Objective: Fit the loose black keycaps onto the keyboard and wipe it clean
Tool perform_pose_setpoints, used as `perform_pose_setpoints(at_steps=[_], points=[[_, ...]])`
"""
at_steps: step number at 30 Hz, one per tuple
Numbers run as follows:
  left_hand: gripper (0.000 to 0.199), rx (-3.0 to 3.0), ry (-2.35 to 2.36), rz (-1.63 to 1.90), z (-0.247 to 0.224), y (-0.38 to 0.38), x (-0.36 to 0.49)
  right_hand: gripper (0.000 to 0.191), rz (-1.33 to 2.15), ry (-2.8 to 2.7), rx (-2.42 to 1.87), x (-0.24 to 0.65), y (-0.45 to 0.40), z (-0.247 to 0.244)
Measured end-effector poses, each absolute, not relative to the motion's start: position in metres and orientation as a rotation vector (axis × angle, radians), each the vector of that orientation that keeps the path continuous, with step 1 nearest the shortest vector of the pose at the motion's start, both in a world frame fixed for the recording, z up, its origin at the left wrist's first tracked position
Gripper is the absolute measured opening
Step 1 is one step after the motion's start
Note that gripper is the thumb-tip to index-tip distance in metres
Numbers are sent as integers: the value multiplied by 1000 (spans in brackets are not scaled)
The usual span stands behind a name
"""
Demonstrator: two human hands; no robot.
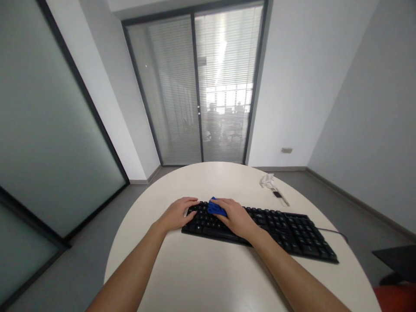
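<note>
A black keyboard [279, 229] lies at a slant across the pale round table. My left hand [178, 213] holds its left end, the fingers reaching along the far edge and the thumb over the keys at the near side. In my right hand [235, 215] is a bunched blue cloth [215, 208], pressed onto the keys left of the keyboard's middle. The fingers are closed over the cloth, and part of it is hidden beneath them. My right forearm passes over the keyboard's near edge and covers some keys.
Near the far right rim of the round table [156, 268] lie a crumpled white piece [267, 180] and a thin strip with a dark patch [277, 194]. A cable [331, 231] runs off the keyboard's right end. Something red [394, 298] shows at the lower right.
</note>
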State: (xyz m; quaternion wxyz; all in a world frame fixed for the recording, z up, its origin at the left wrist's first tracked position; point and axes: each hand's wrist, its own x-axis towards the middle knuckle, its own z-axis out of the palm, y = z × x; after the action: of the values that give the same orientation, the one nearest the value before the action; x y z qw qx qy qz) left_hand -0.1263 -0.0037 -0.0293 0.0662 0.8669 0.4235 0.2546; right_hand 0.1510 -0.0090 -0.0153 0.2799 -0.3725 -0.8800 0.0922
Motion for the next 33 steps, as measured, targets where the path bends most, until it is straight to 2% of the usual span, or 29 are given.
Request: perform_pose_setpoints(at_steps=[11,19,33], points=[[29,2568,1294,751,-25,-6,-125,44,330,-2503,-782,159,-33,-5],[28,2534,1276,753,-24,-8,-125,44,285,-2536,-774,160,-43,-1],[28,2477,1239,791,-25,-7,-127,45,503,-2673,-574,154,-65,16]])
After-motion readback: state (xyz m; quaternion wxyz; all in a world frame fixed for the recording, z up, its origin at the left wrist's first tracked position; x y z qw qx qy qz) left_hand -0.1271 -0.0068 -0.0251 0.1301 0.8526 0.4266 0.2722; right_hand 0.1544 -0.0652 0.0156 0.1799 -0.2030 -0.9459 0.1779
